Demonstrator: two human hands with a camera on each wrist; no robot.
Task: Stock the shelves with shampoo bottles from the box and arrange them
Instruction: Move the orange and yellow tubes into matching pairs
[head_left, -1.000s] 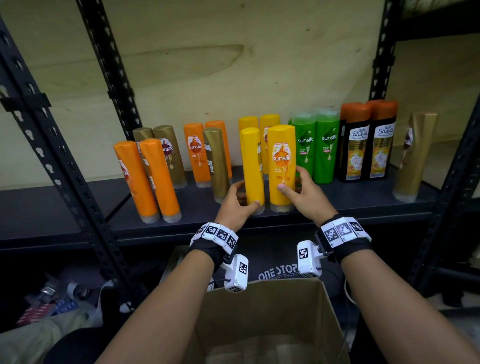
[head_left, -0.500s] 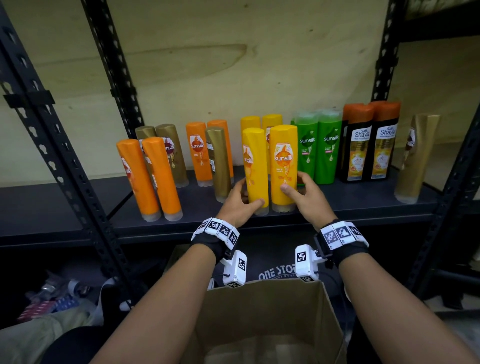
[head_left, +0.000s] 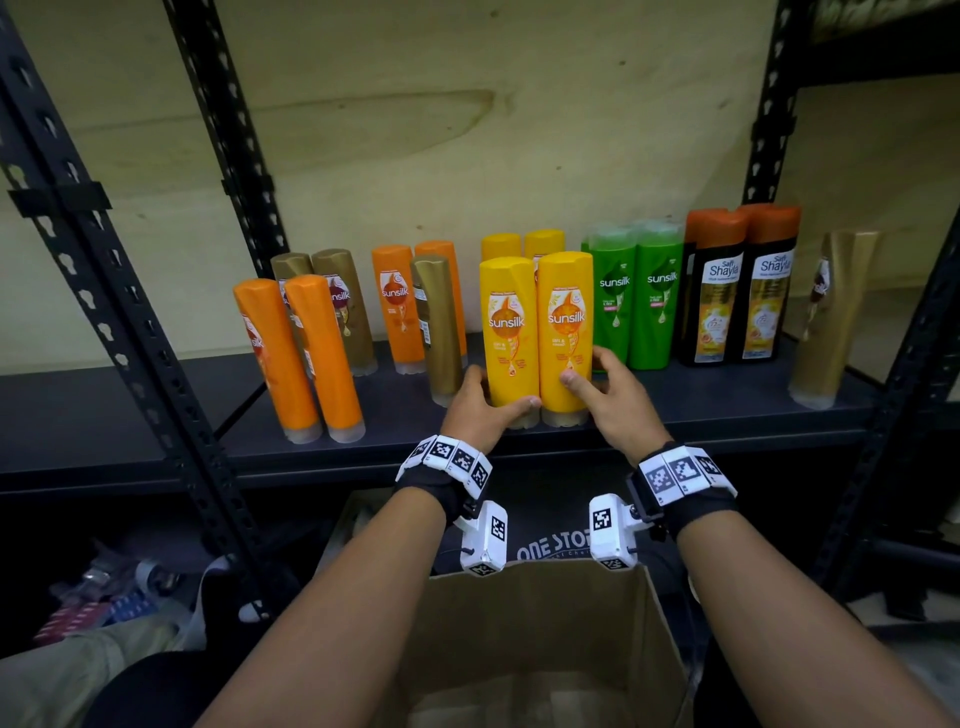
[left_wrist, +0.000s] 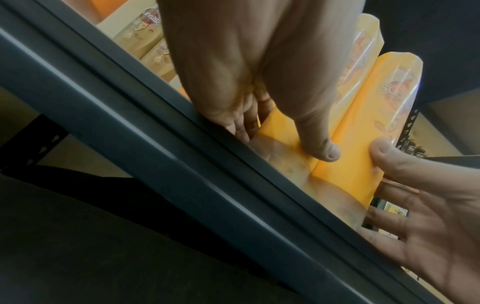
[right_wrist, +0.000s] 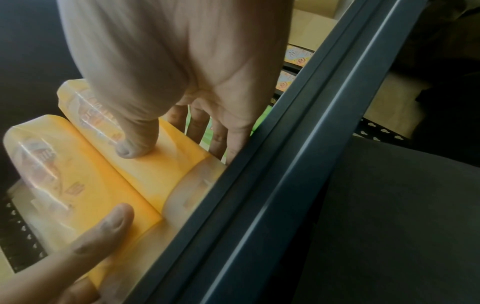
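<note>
Head view, low in the frame, shows the open cardboard box (head_left: 540, 649); above it the left hand (head_left: 480, 408) curls round the base of the left yellow bottle (head_left: 508, 332), thumb on its front, while the right hand (head_left: 615, 402) does the same to the right yellow bottle (head_left: 565, 327), thumb pressed on the label side and fingers behind. Both bottles stand upright, touching, near the front edge of the shelf (head_left: 675, 415) at mid-frame. To do this step well, I would keep the grip low by the caps, slide the pair back together rather than lift, keep the labels facing out, and stop when they meet the two yellow bottles behind (head_left: 522, 244), so nothing tips into the green bottles (head_left: 639, 296) just to the right. Counting on the shelf from front to back: four yellow; four orange bottles (head_left: 306, 358), two at the front left and two further back; four gold bottles (head_left: 439, 322), one of them alone at the far right; two green; and at least two black bottles (head_left: 743, 296) with orange caps, with more possibly hidden behind.
</note>
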